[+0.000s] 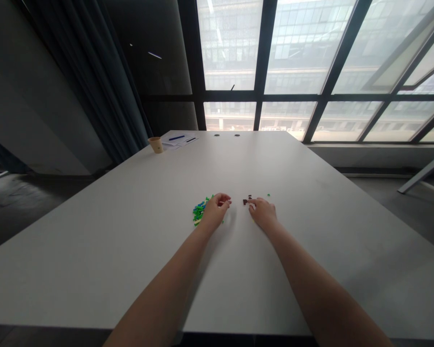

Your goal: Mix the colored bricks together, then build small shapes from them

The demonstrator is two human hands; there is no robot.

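Small green, blue and pale yellow toy building bricks (198,211) lie in a loose pile on the white table (130,231). My left hand (217,208) is just right of the pile and covers part of it. Its fingers are curled toward the thumb, and anything pinched between them is too small to name. To the right, my right hand (264,212) rests low over the table, index finger stretched out to a dark brown brick (245,202) at its tip. The thumb stays apart from that finger. Another dark brown brick (250,196) lies just beyond the fingers.
A single green brick (268,195) lies beyond my right hand. At the far left of the table stand a tan paper cup (155,145) and papers (171,142) with a blue pen (176,138) on them. Large windows (292,53) rise behind the far edge.
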